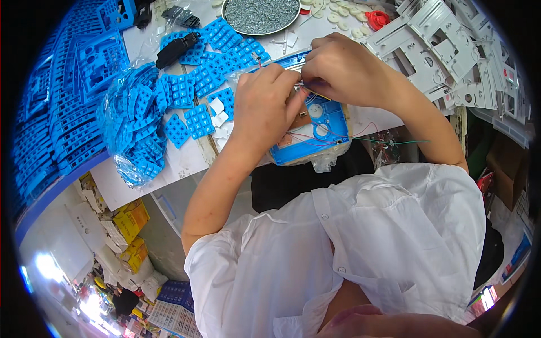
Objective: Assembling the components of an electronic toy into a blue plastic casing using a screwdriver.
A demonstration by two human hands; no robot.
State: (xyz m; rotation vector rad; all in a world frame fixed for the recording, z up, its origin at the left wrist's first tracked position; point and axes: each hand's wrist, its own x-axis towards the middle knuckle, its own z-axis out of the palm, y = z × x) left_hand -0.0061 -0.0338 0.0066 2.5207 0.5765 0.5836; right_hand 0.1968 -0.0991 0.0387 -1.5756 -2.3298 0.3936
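A blue plastic housing [307, 151] lies at the table's near edge, its inside facing up. In it are a brown board [286, 140], a white round part [315, 111] and a blue ring [322, 131]. Thin red and green wires [389, 140] run out of its right side. My left hand [264, 104] is over the housing's left part, fingers bent and thumb reaching toward the right hand. Close beside it, my right hand [345, 70] pinches above the far part of the housing. What the fingertips of either hand hold is hidden between them.
Blue keypad pieces [198, 121] are strewn to the left, many in a clear bag [135, 121]. Stacked blue panels [59, 107] fill the far left. A round dish of small metal screws [260, 16] stands at the back. White plastic panels [442, 39] pile up at the right.
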